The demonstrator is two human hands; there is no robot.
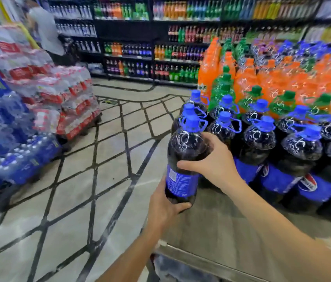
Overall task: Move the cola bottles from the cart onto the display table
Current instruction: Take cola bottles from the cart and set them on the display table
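I hold a large cola bottle (185, 151) with a blue cap and blue label, upright at the left edge of the display table (217, 224). My left hand (165, 208) cups its base from below and the left. My right hand (211, 159) wraps its middle from the right. Several more cola bottles (260, 137) with blue caps stand in rows on the table just right of it. The cart is not in view.
Orange soda bottles (282, 80) and green-capped bottles (221, 86) fill the table behind the cola. Stacked packs of bottled water (44, 102) stand on pallets at the left. Drink shelves (140, 49) line the far wall. Tiled floor (79, 180) lies between. A person stands far left.
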